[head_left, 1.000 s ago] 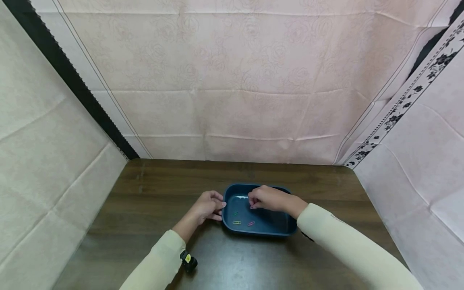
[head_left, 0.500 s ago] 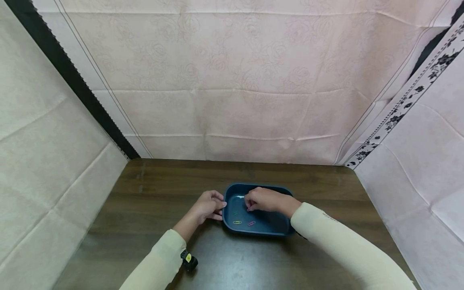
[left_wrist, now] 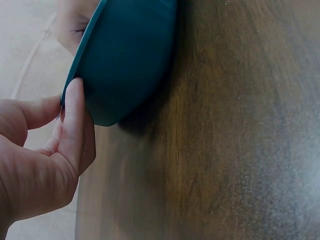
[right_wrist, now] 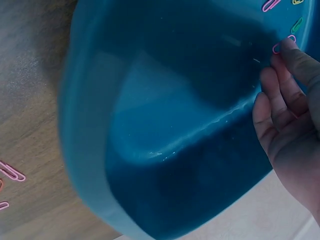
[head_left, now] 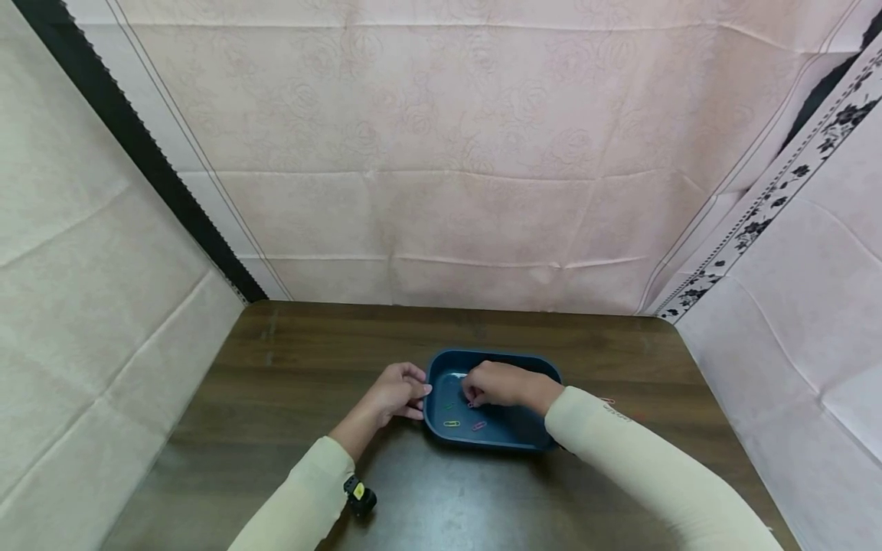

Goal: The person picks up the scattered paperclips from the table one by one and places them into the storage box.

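Note:
A blue rectangular tray (head_left: 510,427) lies on the table. My left hand (head_left: 394,395) holds its left rim, thumb on one side and fingers on the other in the left wrist view. Inside the tray, my right hand (head_left: 501,383) pinches a pink paper clip (right_wrist: 275,49) between thumb and fingertip, low over the tray floor. Close by in the tray are a green paper clip (right_wrist: 297,25), a yellow paper clip (head_left: 451,423) and another pink paper clip (head_left: 478,425). The right hand hides part of the tray floor in the head view.
On the brown wooden table (head_left: 310,344), right of the tray, lie several more paper clips, among them a pink clip (right_wrist: 12,172). The right sleeve mostly covers them in the head view. Pale patterned cloth (head_left: 441,214) hangs behind the table and at both sides.
My right hand has moved a little left and toward the near side of the tray, still pinching the pink paper clip. The left hand and the tray stay in place.

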`<move>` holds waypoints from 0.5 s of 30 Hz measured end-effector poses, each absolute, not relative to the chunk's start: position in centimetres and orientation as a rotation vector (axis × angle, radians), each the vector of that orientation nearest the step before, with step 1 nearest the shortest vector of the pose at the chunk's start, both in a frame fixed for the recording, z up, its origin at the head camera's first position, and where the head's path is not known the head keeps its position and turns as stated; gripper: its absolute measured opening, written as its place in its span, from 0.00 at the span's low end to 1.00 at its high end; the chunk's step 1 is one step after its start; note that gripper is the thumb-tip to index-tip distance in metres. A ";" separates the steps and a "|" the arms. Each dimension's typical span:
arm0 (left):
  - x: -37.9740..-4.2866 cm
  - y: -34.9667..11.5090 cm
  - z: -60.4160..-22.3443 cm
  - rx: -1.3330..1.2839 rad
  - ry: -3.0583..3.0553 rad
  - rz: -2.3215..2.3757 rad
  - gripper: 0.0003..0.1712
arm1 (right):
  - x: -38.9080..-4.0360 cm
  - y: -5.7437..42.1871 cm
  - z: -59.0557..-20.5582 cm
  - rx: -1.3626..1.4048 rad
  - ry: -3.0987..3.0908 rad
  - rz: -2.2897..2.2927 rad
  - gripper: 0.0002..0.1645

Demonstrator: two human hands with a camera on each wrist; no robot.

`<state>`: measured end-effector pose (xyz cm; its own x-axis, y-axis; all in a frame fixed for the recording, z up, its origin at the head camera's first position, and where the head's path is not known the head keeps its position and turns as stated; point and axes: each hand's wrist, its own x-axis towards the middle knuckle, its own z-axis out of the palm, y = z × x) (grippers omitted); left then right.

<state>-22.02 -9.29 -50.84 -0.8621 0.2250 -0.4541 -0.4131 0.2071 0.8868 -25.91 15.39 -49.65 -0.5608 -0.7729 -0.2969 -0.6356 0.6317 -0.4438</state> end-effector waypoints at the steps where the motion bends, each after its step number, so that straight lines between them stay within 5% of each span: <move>1: -22.0 -9.3 -50.8 -0.175 1.990 1.703 0.15 | -25.9 15.3 -49.6 -1.102 2.387 -0.393 0.02; 15: -21.9 -9.4 -50.7 -0.155 1.983 1.709 0.15 | -25.8 15.0 -50.2 -1.089 2.398 -0.340 0.03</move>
